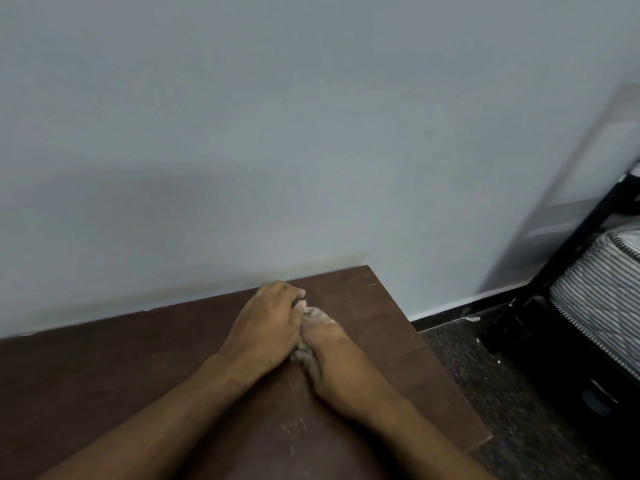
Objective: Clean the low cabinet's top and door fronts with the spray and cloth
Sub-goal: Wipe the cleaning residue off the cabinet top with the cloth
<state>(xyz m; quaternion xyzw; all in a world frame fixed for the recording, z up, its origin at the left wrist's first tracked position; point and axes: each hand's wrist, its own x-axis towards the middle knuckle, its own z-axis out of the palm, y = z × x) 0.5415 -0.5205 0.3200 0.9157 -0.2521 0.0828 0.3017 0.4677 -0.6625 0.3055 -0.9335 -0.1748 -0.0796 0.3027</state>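
Head view: near the dark brown wooden cabinet top's point(121, 382) far right corner, the left hand point(268, 327) and right hand point(332, 355) both clutch a crumpled pale grey cloth point(300, 351), probably bunching it. Wiping likely follows. The spray is not visible, and no writing is readable.

A crumpled pale cloth point(300, 351) lies bunched on the dark brown cabinet top point(104, 368), near its right end.

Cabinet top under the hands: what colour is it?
Dark reddish-brown cabinet top, with pale scuffs near the front; the head view shows it.
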